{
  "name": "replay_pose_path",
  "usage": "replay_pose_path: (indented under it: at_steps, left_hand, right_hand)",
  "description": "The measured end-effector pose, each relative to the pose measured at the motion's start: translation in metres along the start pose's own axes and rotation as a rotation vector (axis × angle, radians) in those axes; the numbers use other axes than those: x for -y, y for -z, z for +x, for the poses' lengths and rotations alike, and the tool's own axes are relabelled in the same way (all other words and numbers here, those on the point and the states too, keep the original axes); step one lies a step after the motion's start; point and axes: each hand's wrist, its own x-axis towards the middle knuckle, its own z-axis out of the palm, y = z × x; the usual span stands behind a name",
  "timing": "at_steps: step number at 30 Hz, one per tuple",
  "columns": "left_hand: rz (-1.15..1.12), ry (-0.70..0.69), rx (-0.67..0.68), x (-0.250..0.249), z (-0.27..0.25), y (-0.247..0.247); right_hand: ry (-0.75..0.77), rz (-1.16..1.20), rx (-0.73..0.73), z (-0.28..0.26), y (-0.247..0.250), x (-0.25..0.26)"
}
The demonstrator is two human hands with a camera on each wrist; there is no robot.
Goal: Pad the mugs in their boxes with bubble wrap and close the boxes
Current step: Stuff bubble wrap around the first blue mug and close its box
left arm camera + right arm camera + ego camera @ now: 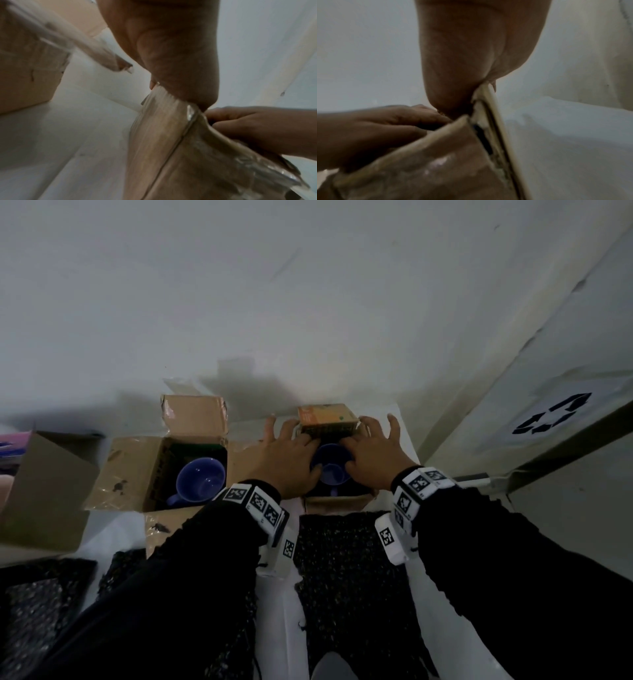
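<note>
White table (274, 594) against wall; small box (337, 498) at far edge, blue mug (330, 463) inside. Left hand (291, 457), right hand (373, 451), fingers splayed, seemingly press side flaps. No padding visible: wrap first, fold evenly.

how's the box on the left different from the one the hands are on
The left box stands untouched with all flaps spread wide; both hands work at the right box, left hand and right hand on its side flaps.
The left box's mug shows fully; the right box's mug is partly hidden by the hands.
Both are brown cardboard, open, each holding a blue mug.
</note>
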Motion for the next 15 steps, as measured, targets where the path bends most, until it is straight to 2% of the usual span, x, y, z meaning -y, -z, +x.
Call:
replay_pose_path:
  at_steps: [2, 6, 9, 12, 15]
  left_hand:
    - [0.009, 0.0, -0.079, -0.002, -0.007, -0.001]
    - [-0.082, 0.029, -0.24, -0.011, -0.028, -0.005]
    - [-0.193, -0.011, -0.315, -0.02, -0.05, -0.01]
    - [-0.236, -0.094, -0.342, -0.034, -0.08, -0.016]
    - [-0.248, -0.124, -0.351, -0.045, -0.11, -0.03]
  right_hand:
    - [-0.017, 0.081, -0.111, -0.008, -0.003, -0.001]
    - [-0.02, 0.26, -0.523, -0.045, -0.014, -0.005]
    - [0.025, 0.475, -0.648, -0.085, -0.032, -0.006]
    - [-0.002, 0.545, -0.62, -0.128, -0.06, -0.001]
    - [-0.028, 0.462, -0.36, -0.166, -0.093, 0.014]
